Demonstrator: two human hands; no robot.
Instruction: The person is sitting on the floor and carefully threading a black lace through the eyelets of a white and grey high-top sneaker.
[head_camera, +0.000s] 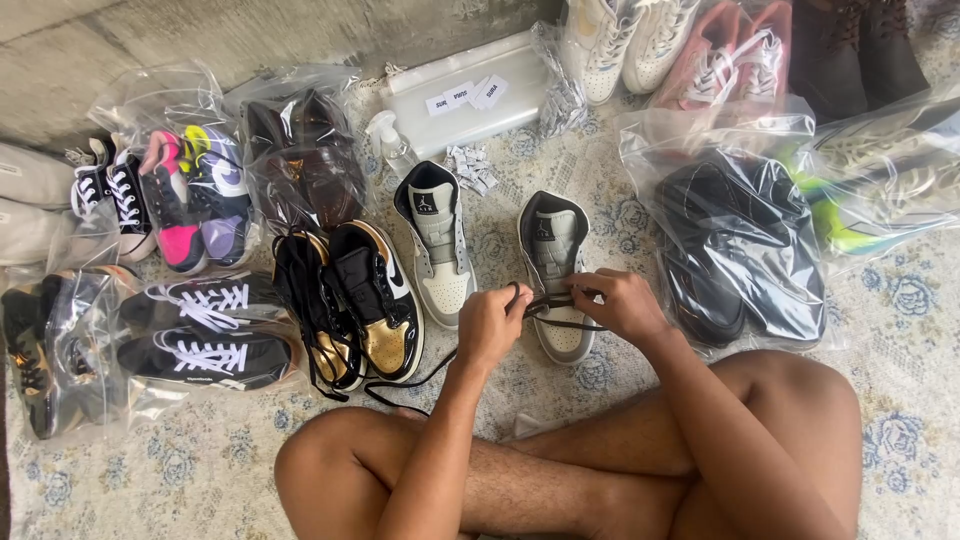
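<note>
I am pinching the black lace (560, 303) with both my left hand (490, 325) and right hand (622, 303), fingers pressed together, over the grey high-top sneaker (556, 270) at twelve o'clock from my knees. The lace's loose tail is trailing toward seven o'clock near the black-and-gold sneakers (365, 300), so I judge a hard pull could snag there or slip an eyelet.

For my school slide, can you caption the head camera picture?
Both hands, left hand and right hand, thread a black lace through a grey-and-white high-top sneaker.
</note>
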